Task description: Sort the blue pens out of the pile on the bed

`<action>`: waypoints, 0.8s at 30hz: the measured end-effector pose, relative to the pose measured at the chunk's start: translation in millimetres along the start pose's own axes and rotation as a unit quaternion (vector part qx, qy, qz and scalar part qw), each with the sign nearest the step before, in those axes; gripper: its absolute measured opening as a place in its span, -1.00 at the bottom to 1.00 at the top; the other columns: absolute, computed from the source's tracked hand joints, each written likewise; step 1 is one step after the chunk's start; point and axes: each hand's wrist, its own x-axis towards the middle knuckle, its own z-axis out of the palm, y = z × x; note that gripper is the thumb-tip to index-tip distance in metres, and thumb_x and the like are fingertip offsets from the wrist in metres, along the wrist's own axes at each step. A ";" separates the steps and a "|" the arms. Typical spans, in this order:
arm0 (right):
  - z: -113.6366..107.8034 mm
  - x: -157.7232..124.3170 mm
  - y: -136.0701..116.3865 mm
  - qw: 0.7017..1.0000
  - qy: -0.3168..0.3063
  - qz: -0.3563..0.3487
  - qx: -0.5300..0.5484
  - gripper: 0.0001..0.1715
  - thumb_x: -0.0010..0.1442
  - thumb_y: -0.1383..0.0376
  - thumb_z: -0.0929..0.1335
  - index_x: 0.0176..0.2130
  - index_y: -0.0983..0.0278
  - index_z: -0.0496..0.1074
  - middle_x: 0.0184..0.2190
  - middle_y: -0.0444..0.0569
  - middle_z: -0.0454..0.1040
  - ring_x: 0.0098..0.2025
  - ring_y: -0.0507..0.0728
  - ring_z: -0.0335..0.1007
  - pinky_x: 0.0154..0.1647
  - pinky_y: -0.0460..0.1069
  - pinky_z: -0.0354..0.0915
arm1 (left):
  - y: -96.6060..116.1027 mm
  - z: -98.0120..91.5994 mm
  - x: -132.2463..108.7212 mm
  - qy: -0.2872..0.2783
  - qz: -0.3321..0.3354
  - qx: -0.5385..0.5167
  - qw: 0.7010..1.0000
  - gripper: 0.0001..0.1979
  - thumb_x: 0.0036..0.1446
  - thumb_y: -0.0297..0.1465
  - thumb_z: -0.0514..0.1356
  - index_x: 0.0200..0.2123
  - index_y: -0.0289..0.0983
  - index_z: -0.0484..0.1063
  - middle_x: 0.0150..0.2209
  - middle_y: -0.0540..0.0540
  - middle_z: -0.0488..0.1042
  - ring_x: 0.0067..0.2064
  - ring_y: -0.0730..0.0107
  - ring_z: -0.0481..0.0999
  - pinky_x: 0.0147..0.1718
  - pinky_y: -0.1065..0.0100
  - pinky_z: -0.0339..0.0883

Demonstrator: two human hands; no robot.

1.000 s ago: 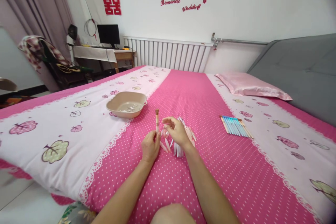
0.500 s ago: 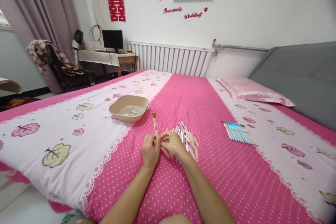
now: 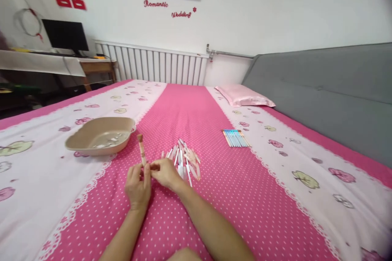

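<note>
My left hand point(image 3: 138, 186) is closed around a pale beige pen-like stick point(image 3: 142, 153), held upright with its brown end at the top. The stick's lower part is hidden by my fingers. My right hand point(image 3: 167, 173) meets the left hand at the thumb, its fingertips pinched together. What the right fingertips hold, if anything, is too small to make out. Just beyond the right hand lies a loose pile of slim white and pink sticks point(image 3: 183, 157) on the bedspread.
Left of my hands, a beige plastic basin point(image 3: 101, 151) holds small whitish pieces. At right, several blue pen-like sticks with brown ends point(image 3: 236, 138) lie side by side. All rest on a pink patterned bedspread point(image 3: 190, 106). A pink pillow point(image 3: 243, 96) lies by the grey headboard point(image 3: 321, 77).
The view has turned to the right, so everything sits further left in the picture. Both hands stay together, with the stick still upright in my left hand.
</note>
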 end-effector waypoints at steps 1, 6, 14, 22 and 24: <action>-0.1 1.2 -1.4 1.000 0.011 0.009 0.008 -0.81 -0.02 0.20 0.39 -0.39 0.24 0.54 -0.46 -0.08 0.56 -0.34 0.15 0.49 -0.30 -0.01 0.36 | -0.4 0.4 0.4 -0.003 -0.001 -0.004 1.000 -0.72 0.18 -0.23 -0.02 -0.28 -0.29 0.37 -0.42 -0.04 0.32 -0.41 0.41 0.31 -0.42 0.40 0.21; -17.0 12.7 -6.6 0.992 0.114 0.049 -0.005 -0.87 -0.05 0.34 0.40 -0.37 0.29 0.49 -0.48 -0.07 0.54 -0.44 0.09 0.48 -0.44 -0.07 0.36 | -0.2 1.2 2.2 -0.026 -0.031 -0.011 0.999 -0.63 0.18 -0.22 -0.07 -0.08 -0.30 0.32 -0.26 -0.11 0.39 -0.35 0.39 0.37 -0.38 0.37 0.26; -120.9 13.0 0.9 0.948 0.281 0.055 -0.139 -0.86 0.02 0.30 0.35 -0.34 0.27 0.45 -0.40 -0.05 0.54 -0.37 0.06 0.46 -0.32 -0.06 0.35 | -5.4 3.9 5.4 -0.049 -0.038 0.014 0.998 -0.65 0.16 -0.20 -0.09 -0.20 -0.30 0.33 -0.33 -0.11 0.36 -0.37 0.35 0.37 -0.39 0.33 0.26; -220.2 -19.9 29.0 0.843 0.418 0.179 -0.287 -0.79 0.04 0.24 0.32 -0.33 0.31 0.47 -0.36 0.02 0.55 -0.33 0.13 0.46 -0.32 -0.05 0.29 | -4.0 5.9 7.8 -0.079 -0.045 0.055 0.994 -0.63 0.15 -0.18 -0.11 -0.20 -0.29 0.33 -0.37 -0.07 0.33 -0.40 0.36 0.36 -0.41 0.34 0.22; -232.3 -25.4 36.5 0.818 0.435 0.207 -0.315 -0.79 0.05 0.24 0.31 -0.33 0.28 0.48 -0.36 0.02 0.55 -0.31 0.14 0.46 -0.32 -0.05 0.27 | -4.1 6.4 7.9 -0.077 -0.046 0.058 0.994 -0.63 0.15 -0.17 -0.11 -0.20 -0.29 0.33 -0.38 -0.06 0.32 -0.40 0.37 0.36 -0.42 0.35 0.22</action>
